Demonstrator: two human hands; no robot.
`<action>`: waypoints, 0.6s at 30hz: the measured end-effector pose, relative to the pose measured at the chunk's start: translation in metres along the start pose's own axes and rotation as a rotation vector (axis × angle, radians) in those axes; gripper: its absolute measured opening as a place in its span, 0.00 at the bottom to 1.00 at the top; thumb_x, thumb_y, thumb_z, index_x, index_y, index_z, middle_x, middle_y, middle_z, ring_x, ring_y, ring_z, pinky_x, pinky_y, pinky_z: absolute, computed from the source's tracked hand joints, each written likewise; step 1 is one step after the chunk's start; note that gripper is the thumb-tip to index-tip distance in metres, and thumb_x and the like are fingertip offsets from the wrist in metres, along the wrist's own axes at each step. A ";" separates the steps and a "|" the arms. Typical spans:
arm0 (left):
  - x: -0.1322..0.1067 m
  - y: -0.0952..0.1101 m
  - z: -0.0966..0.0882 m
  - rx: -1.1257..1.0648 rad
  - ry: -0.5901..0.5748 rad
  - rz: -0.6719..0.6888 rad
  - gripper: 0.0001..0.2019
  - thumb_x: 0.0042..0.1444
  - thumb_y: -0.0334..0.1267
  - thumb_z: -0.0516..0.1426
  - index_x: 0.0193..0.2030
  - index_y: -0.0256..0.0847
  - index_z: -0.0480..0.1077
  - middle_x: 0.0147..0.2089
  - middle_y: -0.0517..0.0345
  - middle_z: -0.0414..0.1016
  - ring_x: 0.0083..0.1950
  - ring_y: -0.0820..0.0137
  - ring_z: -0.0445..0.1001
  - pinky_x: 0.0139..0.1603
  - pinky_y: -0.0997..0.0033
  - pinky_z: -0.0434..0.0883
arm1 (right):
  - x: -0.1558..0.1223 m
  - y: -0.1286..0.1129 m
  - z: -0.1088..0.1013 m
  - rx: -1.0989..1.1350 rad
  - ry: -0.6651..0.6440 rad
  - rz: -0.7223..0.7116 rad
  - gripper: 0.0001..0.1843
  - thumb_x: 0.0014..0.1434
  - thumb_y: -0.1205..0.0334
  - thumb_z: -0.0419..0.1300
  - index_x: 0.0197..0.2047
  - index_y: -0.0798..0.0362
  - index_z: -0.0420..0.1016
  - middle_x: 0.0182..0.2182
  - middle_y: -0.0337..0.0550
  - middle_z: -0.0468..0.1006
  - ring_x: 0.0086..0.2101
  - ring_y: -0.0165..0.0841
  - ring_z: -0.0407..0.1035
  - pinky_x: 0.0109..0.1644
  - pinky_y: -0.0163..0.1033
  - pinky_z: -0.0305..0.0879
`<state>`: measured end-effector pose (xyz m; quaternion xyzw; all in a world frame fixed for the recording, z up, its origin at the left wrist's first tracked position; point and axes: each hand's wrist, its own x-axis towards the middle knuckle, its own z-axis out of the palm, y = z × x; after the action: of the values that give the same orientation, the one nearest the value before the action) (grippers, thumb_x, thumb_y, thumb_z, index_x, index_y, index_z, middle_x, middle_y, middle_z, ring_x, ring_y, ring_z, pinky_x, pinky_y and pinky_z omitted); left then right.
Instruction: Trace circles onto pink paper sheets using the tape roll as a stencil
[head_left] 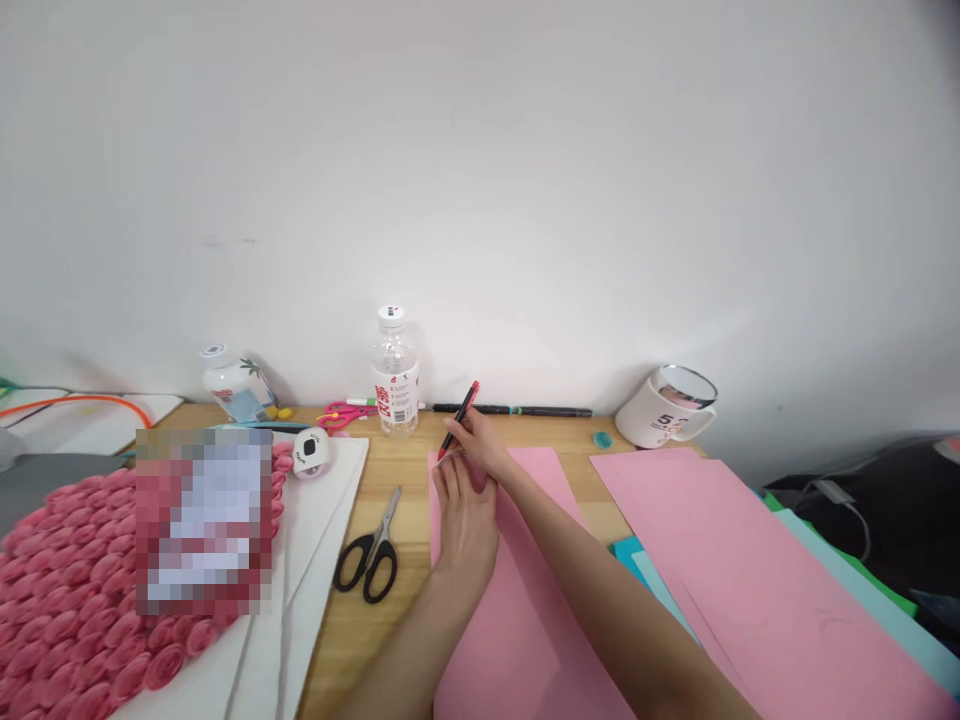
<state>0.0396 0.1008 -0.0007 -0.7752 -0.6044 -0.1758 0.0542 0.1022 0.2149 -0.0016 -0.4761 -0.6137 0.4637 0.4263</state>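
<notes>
A pink paper sheet [525, 600] lies on the wooden desk [352, 640] in front of me. My left hand [465, 520] lies flat on the sheet's far left corner, fingers stretched out. My right hand [480, 445] grips a red pen [459, 418] with its tip touching the paper's top left corner, just above my left fingertips. Black-handled scissors [371, 555] rest on the desk to the left of the sheet.
A water bottle [394, 375], a long black pen [517, 410], pink scissors [341, 414] and a white mug [667, 408] stand along the wall. Pink paper roses [67, 590] on white board [315, 540] fill the left. More pink sheets [735, 560] and coloured paper lie right.
</notes>
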 end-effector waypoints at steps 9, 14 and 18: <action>0.002 0.000 -0.007 0.056 -0.043 0.029 0.25 0.51 0.22 0.51 0.57 0.37 0.67 0.58 0.38 0.65 0.62 0.49 0.58 0.62 0.40 0.55 | 0.005 -0.018 -0.003 -0.444 0.003 -0.004 0.13 0.59 0.60 0.58 0.26 0.51 0.60 0.21 0.37 0.72 0.23 0.30 0.67 0.26 0.32 0.56; 0.000 -0.002 -0.006 0.054 -0.060 0.025 0.24 0.53 0.22 0.51 0.56 0.39 0.69 0.56 0.41 0.65 0.60 0.49 0.59 0.60 0.41 0.58 | 0.007 -0.017 -0.016 -0.476 0.119 0.046 0.12 0.58 0.62 0.60 0.24 0.52 0.63 0.19 0.38 0.72 0.22 0.31 0.67 0.26 0.33 0.55; 0.001 -0.002 -0.008 0.053 -0.087 0.035 0.22 0.54 0.22 0.51 0.55 0.41 0.70 0.55 0.43 0.64 0.59 0.50 0.58 0.59 0.42 0.58 | 0.003 -0.010 -0.030 -0.456 0.247 0.083 0.12 0.55 0.62 0.62 0.24 0.52 0.64 0.21 0.42 0.75 0.24 0.34 0.70 0.27 0.34 0.57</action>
<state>0.0361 0.1002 0.0074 -0.7908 -0.5971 -0.1248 0.0514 0.1287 0.2217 0.0150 -0.6375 -0.6256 0.2689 0.3604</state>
